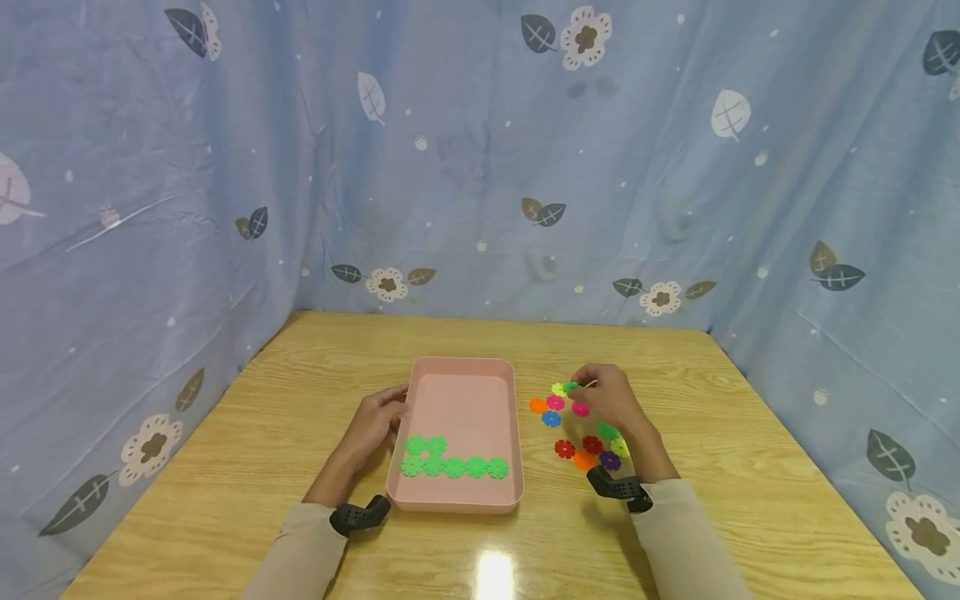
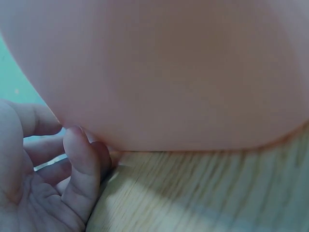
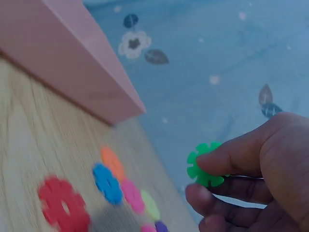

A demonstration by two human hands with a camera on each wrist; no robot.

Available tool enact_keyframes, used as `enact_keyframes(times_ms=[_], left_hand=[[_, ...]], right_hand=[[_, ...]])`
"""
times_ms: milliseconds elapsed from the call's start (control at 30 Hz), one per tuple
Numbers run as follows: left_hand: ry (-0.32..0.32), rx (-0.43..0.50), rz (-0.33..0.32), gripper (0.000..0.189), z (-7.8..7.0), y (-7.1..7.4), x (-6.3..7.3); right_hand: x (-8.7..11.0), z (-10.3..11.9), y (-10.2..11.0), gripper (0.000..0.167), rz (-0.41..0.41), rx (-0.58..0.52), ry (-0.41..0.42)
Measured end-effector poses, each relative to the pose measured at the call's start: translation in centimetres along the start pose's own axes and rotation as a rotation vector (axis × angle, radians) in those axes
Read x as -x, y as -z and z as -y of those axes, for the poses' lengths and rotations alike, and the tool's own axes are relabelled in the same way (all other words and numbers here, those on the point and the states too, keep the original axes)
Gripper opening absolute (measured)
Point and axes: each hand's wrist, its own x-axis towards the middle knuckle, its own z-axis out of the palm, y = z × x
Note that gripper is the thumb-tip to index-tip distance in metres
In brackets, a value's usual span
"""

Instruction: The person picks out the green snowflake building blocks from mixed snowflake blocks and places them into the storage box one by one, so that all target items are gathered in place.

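Note:
My left hand (image 1: 377,421) holds the left side of the pink tray (image 1: 465,506). In the left wrist view its bent fingers (image 2: 79,164) meet the tray's wall (image 2: 193,96) low down by the wood. Inside the tray, several green flower-shaped discs (image 1: 453,467) lie at the near end in two rows. To the right of the tray, my right hand (image 1: 611,397) pinches a green flower-shaped disc (image 3: 193,171) between thumb and fingers, raised above the table. Below that hand are a pink disc (image 1: 581,409), a yellow one (image 1: 558,389) and a blue one (image 1: 552,419).
Nearer me on the right are red (image 1: 565,449), orange (image 1: 584,461) and purple (image 1: 610,460) discs, with green and yellow ones partly behind the right wrist. A wooden table (image 1: 337,350) carries everything. Blue patterned curtains (image 1: 480,167) enclose its back and sides.

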Motion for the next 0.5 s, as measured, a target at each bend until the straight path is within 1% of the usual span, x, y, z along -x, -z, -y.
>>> enact_keyframes(times_ms=[133, 367, 500], left_hand=[[-0.012, 0.004, -0.004, 0.048, 0.0, -0.1, -0.2], [-0.005, 0.009, -0.001, 0.048, 0.2, -0.2, 0.0], [0.008, -0.009, 0.0, 0.048, -0.3, -0.1, 0.2]], right_hand=[[-0.3, 1.1, -1.3, 0.009, 0.016, -0.03, 0.04], [-0.6, 2.9, -3.3, 0.019, 0.047, -0.049, 0.096], [-0.4, 3.7, -4.1, 0.022, 0.045, -0.065, 0.115]])
